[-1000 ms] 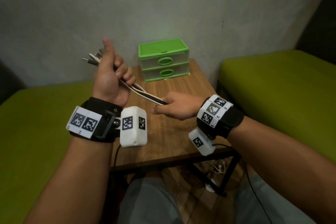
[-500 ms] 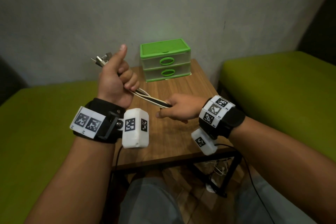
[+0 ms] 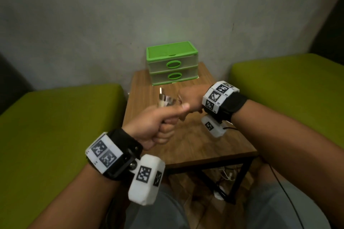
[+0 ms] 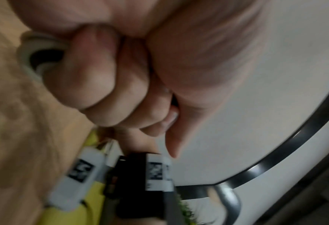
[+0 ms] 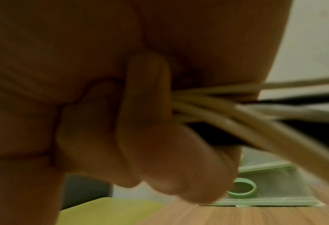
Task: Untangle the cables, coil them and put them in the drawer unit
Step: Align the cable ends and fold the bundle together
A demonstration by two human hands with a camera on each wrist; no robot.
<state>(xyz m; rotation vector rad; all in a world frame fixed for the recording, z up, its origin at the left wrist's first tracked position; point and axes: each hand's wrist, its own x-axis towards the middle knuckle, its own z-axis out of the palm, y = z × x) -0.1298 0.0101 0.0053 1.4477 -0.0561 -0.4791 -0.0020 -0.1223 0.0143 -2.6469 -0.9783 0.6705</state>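
Observation:
My left hand [image 3: 162, 122] is a tight fist around a bundle of white and black cables [image 3: 163, 101], whose plug ends stick up above the knuckles. In the left wrist view the curled fingers [image 4: 94, 79] hide most of the bundle; a white loop [image 4: 36, 50] shows at one side. My right hand [image 3: 189, 98] is close behind and right of the left, touching it. In the right wrist view its fingers [image 5: 146, 121] are curled round several cream cables [image 5: 236, 115] and a black one. The green drawer unit [image 3: 172, 63] stands at the table's far edge with both drawers shut.
The small wooden table [image 3: 195, 141] is flanked by green cushions left [image 3: 55, 126] and right [image 3: 288, 83]. A grey wall is behind the unit. Loose wires [image 3: 228, 174] lie on the floor under the table's black frame.
My left hand dropped from its raised position and moved right and forward to meet the right hand. The stretch of cable between the hands has closed up into one short bundle.

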